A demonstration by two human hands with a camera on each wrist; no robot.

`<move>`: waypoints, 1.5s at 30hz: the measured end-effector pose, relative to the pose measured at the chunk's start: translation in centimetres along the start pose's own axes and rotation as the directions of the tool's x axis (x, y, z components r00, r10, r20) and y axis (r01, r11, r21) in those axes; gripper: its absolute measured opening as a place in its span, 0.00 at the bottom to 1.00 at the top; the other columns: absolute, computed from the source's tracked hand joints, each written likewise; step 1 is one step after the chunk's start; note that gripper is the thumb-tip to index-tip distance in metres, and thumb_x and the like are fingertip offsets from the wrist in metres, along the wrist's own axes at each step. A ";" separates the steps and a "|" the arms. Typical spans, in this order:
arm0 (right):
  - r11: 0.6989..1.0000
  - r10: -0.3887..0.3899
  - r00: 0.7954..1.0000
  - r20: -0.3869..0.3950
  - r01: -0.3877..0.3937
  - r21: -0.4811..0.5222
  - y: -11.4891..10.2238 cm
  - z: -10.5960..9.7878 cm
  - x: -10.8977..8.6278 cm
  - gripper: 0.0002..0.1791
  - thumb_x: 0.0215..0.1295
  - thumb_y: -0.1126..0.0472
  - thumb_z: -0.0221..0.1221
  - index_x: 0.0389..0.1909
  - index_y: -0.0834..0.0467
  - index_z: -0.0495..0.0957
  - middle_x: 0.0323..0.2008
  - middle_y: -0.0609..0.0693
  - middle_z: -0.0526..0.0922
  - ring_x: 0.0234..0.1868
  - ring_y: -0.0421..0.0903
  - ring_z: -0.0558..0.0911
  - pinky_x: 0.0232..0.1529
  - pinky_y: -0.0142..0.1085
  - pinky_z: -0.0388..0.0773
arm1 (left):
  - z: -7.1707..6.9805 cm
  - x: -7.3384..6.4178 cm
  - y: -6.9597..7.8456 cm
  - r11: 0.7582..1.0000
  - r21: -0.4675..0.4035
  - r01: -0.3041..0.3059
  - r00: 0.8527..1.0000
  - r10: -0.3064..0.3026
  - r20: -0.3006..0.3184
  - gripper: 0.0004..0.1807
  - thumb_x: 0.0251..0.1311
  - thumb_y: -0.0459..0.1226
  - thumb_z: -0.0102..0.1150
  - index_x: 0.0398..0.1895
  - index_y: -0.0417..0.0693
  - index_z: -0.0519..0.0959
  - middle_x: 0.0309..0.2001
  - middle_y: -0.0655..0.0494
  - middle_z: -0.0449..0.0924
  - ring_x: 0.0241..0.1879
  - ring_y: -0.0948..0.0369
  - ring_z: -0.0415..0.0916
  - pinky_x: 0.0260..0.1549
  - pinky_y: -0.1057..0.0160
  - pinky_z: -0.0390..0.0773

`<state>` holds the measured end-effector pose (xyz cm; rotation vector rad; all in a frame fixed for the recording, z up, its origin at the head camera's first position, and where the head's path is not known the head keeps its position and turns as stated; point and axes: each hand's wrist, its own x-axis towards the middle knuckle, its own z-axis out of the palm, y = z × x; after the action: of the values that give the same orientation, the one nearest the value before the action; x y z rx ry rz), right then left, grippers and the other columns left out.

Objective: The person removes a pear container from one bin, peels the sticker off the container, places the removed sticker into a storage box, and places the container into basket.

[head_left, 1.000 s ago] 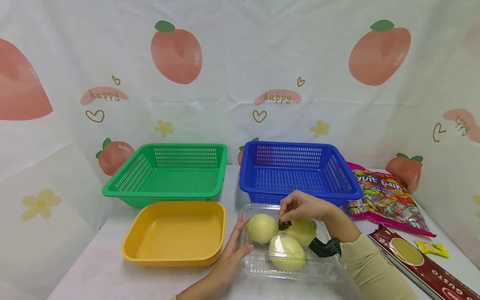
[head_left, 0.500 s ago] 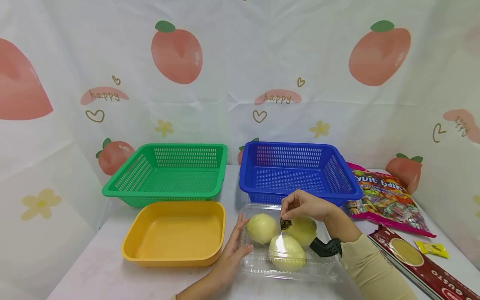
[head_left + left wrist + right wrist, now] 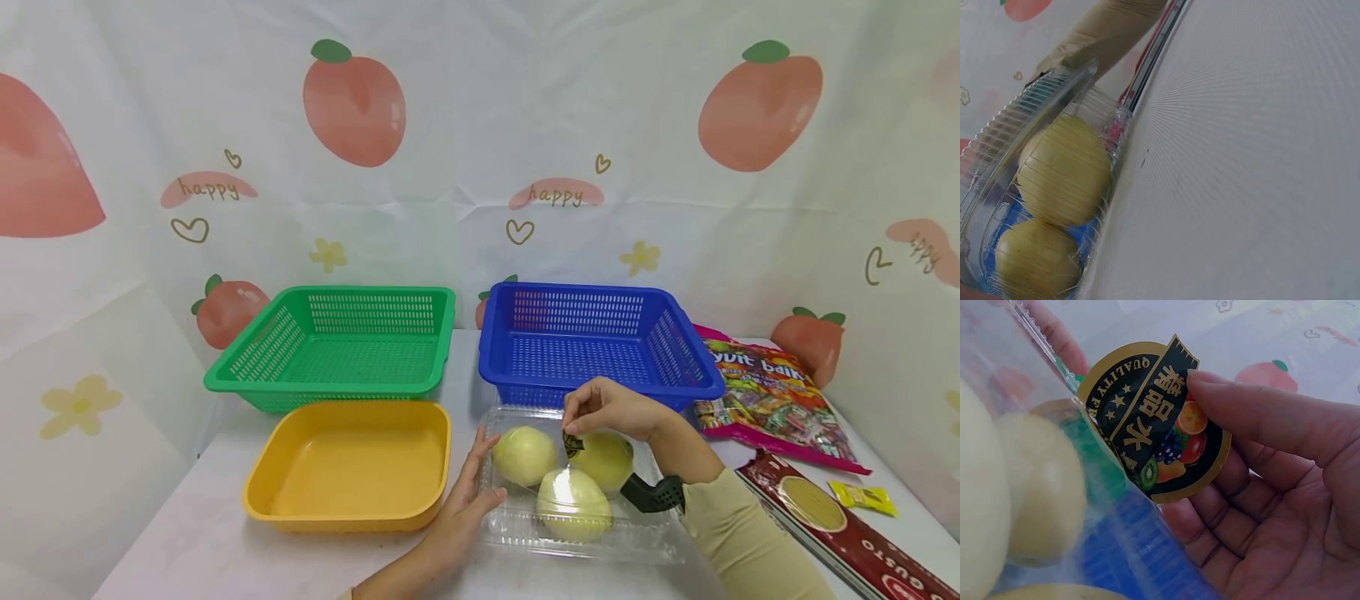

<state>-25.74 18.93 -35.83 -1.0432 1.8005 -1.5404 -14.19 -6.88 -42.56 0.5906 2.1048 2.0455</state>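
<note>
A clear plastic clamshell box (image 3: 645, 546) holds three pale yellow round fruits (image 3: 574, 504), also visible through its ribbed wall in the left wrist view. On the box's left side rests my left hand (image 3: 459, 510), with fingers extended along the edge. My right hand (image 3: 621, 411) is over the lid and pinches a round black-and-gold sticker (image 3: 1154, 419) between thumb and fingers. Printed fruit and lettering show on the sticker. It stands up from the lid, its lower edge still against the plastic.
Behind the box is a blue basket (image 3: 600, 395); a green basket (image 3: 322, 390) and a yellow tub (image 3: 345, 525) are to the left. On the right lie a candy bag (image 3: 776, 396), a dark red packet (image 3: 840, 525) and a small yellow packet (image 3: 864, 497).
The sticker has tilted from nearly flat to more upright as my right hand shifted slightly right. My left hand and the box have stayed in place.
</note>
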 end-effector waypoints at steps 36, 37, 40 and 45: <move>0.998 0.046 0.999 0.009 -0.046 0.030 0.3 -0.8 -0.1 0.11 0.62 0.69 0.55 0.32 0.51 0.83 0.30 0.40 0.82 0.33 0.39 0.77 0.43 0.37 0.76 | 0.0 0.1 0.1 1.000 0.014 -0.002 1.000 0.002 -0.003 0.33 0.64 0.31 0.43 0.71 0.44 0.47 0.74 0.47 0.21 0.72 0.45 0.21 0.68 0.41 0.29; 0.998 0.046 0.999 0.010 -0.047 0.031 0.3 -0.8 -0.1 0.11 0.62 0.69 0.55 0.32 0.51 0.83 0.30 0.40 0.82 0.33 0.39 0.77 0.44 0.37 0.76 | 0.0 0.1 0.1 1.000 0.014 -0.001 1.000 0.001 -0.003 0.33 0.64 0.31 0.43 0.71 0.44 0.47 0.74 0.47 0.21 0.72 0.45 0.21 0.68 0.41 0.29; 0.998 0.048 0.999 0.009 -0.049 0.036 0.3 -0.8 -0.2 0.10 0.63 0.68 0.55 0.32 0.51 0.83 0.31 0.40 0.82 0.34 0.39 0.77 0.44 0.37 0.75 | 0.0 0.1 0.1 1.000 0.012 -0.001 1.000 0.001 0.002 0.33 0.64 0.31 0.43 0.71 0.44 0.47 0.74 0.47 0.21 0.72 0.45 0.21 0.68 0.42 0.29; 0.997 0.044 0.999 0.009 -0.045 0.056 0.3 -0.8 -0.4 0.11 0.63 0.69 0.54 0.33 0.51 0.82 0.31 0.40 0.82 0.34 0.38 0.76 0.44 0.37 0.75 | 0.0 0.0 0.0 1.000 0.002 0.001 1.000 -0.001 0.015 0.34 0.64 0.32 0.44 0.72 0.43 0.46 0.74 0.48 0.20 0.72 0.46 0.20 0.68 0.44 0.29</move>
<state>-26.24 19.67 -36.02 -0.9751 1.7532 -1.5490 -14.20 -6.88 -42.50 0.6023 2.0986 2.0326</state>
